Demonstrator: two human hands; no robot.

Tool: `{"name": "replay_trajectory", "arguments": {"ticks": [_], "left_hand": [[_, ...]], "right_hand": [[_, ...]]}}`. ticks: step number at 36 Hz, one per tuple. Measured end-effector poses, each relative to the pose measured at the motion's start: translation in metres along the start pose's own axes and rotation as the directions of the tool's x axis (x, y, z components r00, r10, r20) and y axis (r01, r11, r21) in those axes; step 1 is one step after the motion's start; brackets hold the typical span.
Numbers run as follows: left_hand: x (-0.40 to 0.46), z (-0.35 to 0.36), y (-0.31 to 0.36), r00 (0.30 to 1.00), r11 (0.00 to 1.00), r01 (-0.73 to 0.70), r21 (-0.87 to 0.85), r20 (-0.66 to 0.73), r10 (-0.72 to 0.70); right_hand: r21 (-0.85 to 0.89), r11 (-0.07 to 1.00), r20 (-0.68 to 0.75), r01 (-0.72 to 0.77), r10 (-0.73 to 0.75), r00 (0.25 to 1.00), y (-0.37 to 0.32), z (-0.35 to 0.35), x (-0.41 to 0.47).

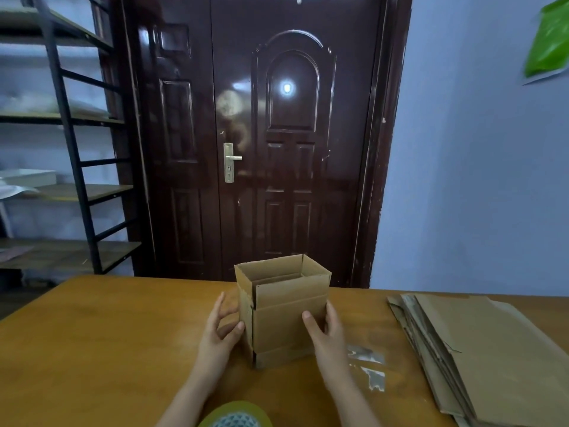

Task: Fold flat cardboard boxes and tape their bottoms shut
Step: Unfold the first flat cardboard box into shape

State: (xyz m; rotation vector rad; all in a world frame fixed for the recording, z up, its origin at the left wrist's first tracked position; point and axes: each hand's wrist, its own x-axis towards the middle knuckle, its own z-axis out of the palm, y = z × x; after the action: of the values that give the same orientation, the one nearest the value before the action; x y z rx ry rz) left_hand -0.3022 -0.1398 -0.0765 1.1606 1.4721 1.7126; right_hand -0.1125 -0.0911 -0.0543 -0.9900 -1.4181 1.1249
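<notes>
A small brown cardboard box (pixel 284 315) stands upright on the wooden table (pixel 101 343), its top flaps up and open. My left hand (pixel 220 331) is at the box's left side, thumb touching the wall and fingers relaxed. My right hand (pixel 326 331) holds the right front corner, thumb on the front face and fingers round the right side. A roll of tape (pixel 237 416) with a greenish rim lies at the near edge, between my forearms.
A stack of flat cardboard boxes (pixel 480 355) lies on the table's right part. Scraps of clear tape (pixel 368 366) stick to the table beside my right hand. Behind the table are a dark door (pixel 261 134) and metal shelving (pixel 61 149) at left.
</notes>
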Motion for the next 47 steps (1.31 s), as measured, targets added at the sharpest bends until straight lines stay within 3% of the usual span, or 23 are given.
{"name": "replay_trajectory", "arguments": {"ticks": [6,14,20,26,33,47], "left_hand": [[0.003,-0.004,-0.008,0.999,0.999,0.01,-0.043,0.037,-0.008],[0.003,-0.002,-0.007,0.994,0.997,-0.011,0.071,0.108,0.003],[0.0,-0.006,0.004,0.995,1.0,0.003,-0.008,0.099,-0.002],[0.001,-0.005,0.035,0.983,0.983,-0.18,0.019,0.025,0.179],[0.002,0.008,0.058,0.96,0.963,-0.268,-0.016,0.076,0.268],[0.012,0.008,0.057,0.945,0.943,-0.318,0.101,0.112,0.307]], "right_hand": [[-0.071,0.997,0.054,0.035,-0.032,0.998,0.002,-0.004,0.006],[-0.206,0.978,0.02,0.044,-0.041,0.999,0.004,-0.003,0.005],[-0.202,0.976,0.081,0.083,-0.068,0.994,0.002,-0.003,0.002],[-0.143,0.961,0.045,0.238,-0.233,0.971,-0.012,-0.002,0.008],[-0.158,0.914,0.087,0.375,-0.365,0.927,-0.036,-0.001,0.004],[-0.146,0.932,0.108,0.332,-0.319,0.942,-0.034,0.001,0.004]]}}
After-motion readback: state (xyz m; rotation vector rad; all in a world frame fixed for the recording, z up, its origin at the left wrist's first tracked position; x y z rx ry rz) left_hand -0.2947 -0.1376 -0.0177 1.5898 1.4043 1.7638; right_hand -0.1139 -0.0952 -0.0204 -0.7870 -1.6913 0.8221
